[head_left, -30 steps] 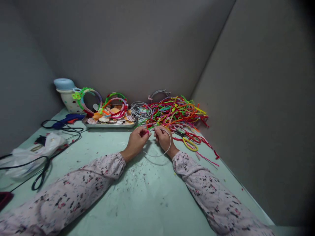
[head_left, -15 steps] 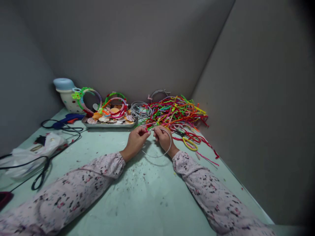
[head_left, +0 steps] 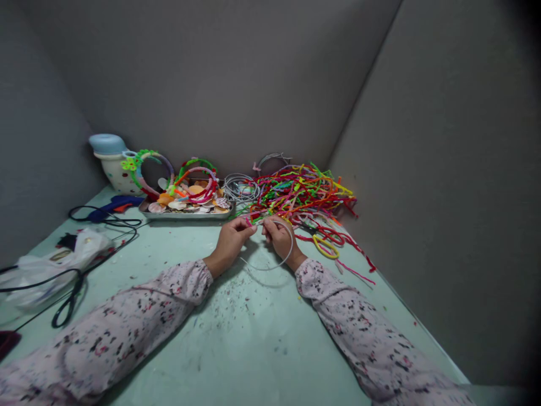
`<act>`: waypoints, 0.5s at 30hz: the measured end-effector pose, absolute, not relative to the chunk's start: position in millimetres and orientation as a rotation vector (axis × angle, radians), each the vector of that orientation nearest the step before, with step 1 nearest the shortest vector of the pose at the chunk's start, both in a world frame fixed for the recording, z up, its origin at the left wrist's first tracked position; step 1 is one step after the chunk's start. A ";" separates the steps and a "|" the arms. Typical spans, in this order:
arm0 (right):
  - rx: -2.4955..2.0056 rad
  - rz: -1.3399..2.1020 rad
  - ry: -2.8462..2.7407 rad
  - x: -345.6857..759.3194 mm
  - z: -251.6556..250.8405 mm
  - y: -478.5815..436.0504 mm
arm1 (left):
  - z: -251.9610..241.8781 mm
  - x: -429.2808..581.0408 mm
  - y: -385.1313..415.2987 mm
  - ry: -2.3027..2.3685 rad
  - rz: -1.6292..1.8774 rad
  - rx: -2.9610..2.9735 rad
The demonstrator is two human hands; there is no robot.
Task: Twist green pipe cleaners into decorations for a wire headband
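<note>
Wrapping had barely started: left hand and right hand pinched a bare thin silver wire headband over the pale green table, a red pipe cleaner at its end, near 1 heap of colourful pipe cleaners.

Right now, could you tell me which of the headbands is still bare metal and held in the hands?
The plain silver headband between both hands; the ones at the tray are wrapped in coloured pipe cleaners.
</note>
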State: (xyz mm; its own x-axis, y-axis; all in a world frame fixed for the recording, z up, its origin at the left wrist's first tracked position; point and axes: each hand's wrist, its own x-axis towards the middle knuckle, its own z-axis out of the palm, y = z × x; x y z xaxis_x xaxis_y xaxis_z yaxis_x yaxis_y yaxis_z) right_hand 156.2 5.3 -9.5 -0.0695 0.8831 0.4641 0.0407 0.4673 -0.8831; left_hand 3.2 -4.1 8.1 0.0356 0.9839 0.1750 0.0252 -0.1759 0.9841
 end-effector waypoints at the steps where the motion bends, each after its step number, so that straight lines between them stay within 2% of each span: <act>1: -0.858 0.851 -1.487 156.3 -9.5 4.9 | 8.2 3.2 -4.0 1.109 1.296 1.363; 15: -0.948 0.787 -1.450 154.8 -8.6 8.0 | 0.9 3.7 1.5 1.133 1.321 1.533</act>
